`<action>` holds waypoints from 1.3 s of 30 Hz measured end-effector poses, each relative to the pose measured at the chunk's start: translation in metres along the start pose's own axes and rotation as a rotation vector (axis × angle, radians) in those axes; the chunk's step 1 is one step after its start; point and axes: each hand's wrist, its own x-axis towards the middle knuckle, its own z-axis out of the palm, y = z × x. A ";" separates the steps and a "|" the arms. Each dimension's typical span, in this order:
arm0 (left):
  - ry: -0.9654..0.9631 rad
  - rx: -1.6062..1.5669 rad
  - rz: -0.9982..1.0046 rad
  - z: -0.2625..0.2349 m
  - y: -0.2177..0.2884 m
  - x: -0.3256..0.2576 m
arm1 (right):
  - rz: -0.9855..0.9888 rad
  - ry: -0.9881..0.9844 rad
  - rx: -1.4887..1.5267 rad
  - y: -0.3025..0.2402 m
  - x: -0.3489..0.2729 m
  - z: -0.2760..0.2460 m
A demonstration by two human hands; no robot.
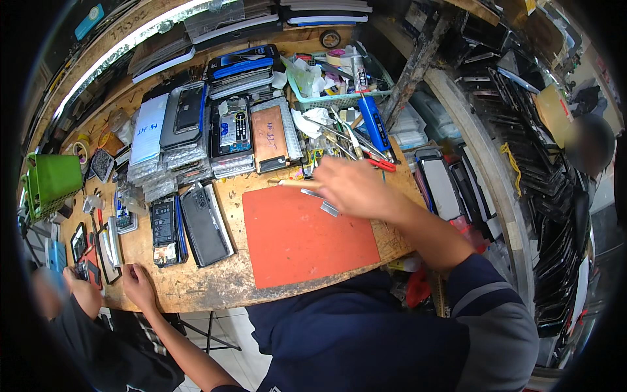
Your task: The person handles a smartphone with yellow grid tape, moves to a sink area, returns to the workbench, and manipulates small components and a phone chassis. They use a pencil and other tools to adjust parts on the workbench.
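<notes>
R hand (346, 187) half-curled at the beige stick (297, 183), L hand (138, 286) loosely curled, can't tell if either's gripping, & a sloppy sweep could knock the silver strip (329, 208) under R imo.

Flat white-and-blue rectangular panel (149, 129), atop a stack: short handwritten line in blue ink. Copper-brown rectangular phone-shaped panel (270, 134): handwritten characters in dark ink, near the middle. Pale wooden shelf edge (121, 27), upper left: handwritten characters in dark strokes. Bright blue rectangular card (89, 21), upper left: small white mark, illegible. Slender white tube (360, 73), upright at the pale green plastic basket (333, 101): dark and red print, too small to read. Black rectangular battery (163, 221), in an opened phone (168, 251): fine pale print, illegible.
</notes>
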 end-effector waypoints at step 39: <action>-0.244 -0.652 0.214 0.000 0.204 -0.122 | 0.090 -0.008 1.053 -0.055 -0.030 0.006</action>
